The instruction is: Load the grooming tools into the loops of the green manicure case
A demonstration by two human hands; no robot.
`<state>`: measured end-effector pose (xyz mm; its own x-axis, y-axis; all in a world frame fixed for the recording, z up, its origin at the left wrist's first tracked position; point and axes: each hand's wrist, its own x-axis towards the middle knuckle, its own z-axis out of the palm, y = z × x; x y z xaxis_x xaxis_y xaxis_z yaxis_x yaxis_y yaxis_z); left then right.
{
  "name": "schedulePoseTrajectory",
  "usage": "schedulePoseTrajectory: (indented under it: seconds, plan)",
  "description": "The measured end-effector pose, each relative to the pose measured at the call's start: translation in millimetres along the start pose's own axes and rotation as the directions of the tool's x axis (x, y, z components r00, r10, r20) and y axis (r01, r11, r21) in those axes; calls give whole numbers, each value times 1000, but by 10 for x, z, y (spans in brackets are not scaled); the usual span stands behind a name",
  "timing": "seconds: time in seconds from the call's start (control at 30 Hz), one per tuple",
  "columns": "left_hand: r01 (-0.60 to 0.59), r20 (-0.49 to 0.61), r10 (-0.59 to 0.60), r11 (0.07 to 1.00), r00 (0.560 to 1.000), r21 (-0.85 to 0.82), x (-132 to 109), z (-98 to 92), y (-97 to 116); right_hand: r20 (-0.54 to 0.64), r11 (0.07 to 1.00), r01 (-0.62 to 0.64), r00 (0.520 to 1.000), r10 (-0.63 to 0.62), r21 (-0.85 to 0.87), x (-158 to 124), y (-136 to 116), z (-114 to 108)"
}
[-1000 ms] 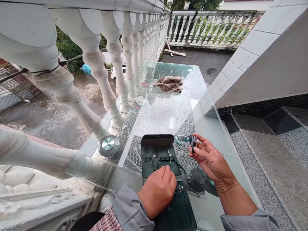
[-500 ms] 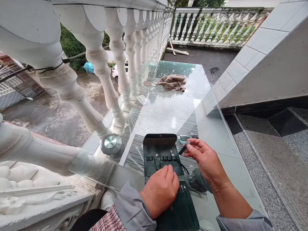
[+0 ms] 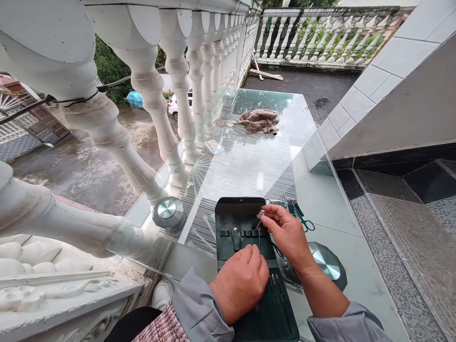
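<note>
A dark green manicure case (image 3: 228,247) lies unfolded on the glass table (image 3: 331,199), with a row of elastic loops across its upper panel. My right hand (image 3: 287,232) pinches a nail clipper (image 3: 261,215) by its shiny end, just over the loops at the right. Below it, the fingers of my left hand (image 3: 242,280) are closed on the thin green handle of a cuticle nipper (image 3: 259,241); its tip is hard to make out behind the clipper. Small metal tools (image 3: 273,279) show in the lower panel, partly behind my left hand.
Green-handled scissors (image 3: 308,225) and another clipper (image 3: 295,206) lie right of the case. A crumpled brown cloth (image 3: 259,121) rests farther back. Round metal-topped supports (image 3: 166,209) stand under the glass. White balusters (image 3: 147,90) line the left; stone steps (image 3: 399,223) are at right.
My right hand has moved left with the nail clipper, from beside the case to over its loops. The scissors and other clipper at right are uncovered. My left hand stays in place.
</note>
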<state>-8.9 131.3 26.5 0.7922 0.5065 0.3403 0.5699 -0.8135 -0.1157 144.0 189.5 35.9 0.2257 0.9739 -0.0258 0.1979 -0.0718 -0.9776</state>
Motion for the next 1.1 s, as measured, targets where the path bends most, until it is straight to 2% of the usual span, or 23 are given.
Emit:
schedulePoseTrajectory:
  seconds: [0.13, 0.27, 0.37, 0.53, 0.7, 0.9, 1.1]
  plan:
    - [8, -39, -8, 1000, 999, 5, -8, -2, -1, 43, 999, 5, 999, -3, -50, 25, 27, -10]
    - [-17, 11, 17, 1000, 1000, 17, -15, -7, 5, 93, 993, 30, 995, -19, -114, 55, 50, -13]
    - [-26, 17, 26, 999, 1000, 23, -22, 2, 3, 136, 970, 92, 989, -62, -226, 67, 36, -9]
    - [-26, -6, 26, 1000, 1000, 14, -25, 22, -7, 172, 845, 293, 955, -240, -448, 42, -17, 24]
    - [-32, 19, 32, 999, 999, 4, -24, 32, -3, 228, 697, 388, 921, -316, -603, 5, -4, 46]
    - [-30, 59, 31, 1000, 998, -9, -23, 18, -3, 269, 635, 437, 898, -347, -637, -7, -16, 24]
    - [-8, 86, 11, 999, 996, -38, -5, -63, -9, 312, 692, 467, 884, -348, -550, -7, -29, -21]
